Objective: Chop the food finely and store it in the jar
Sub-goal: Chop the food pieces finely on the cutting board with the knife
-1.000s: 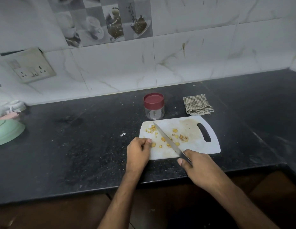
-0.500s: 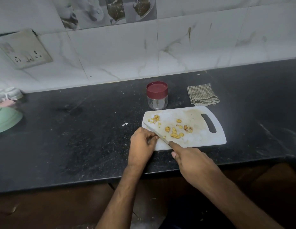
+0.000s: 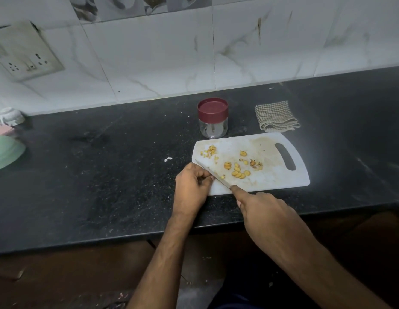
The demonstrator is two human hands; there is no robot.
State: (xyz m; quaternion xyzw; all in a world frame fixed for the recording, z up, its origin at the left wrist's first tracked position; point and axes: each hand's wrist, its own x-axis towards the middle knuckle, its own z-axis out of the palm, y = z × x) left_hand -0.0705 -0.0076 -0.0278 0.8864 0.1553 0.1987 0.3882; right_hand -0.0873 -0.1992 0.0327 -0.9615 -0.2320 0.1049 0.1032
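Food lies in yellow bits on our one cutting board, right of the knife, whose blade runs diagonally from our right hand, clenched on its handle. Our left hand is nearer the blade, fingers curled; whether it pinches a piece, we cannot tell. One lidded jar stands behind.

A speckled black stone counter runs along a wall of white marble-patterned tiles, with a strip of grey picture tiles above. A grimy cream switch-and-socket plate is fixed to the wall at left. Below the counter's front edge, dim brown cabinet fronts show in low light.
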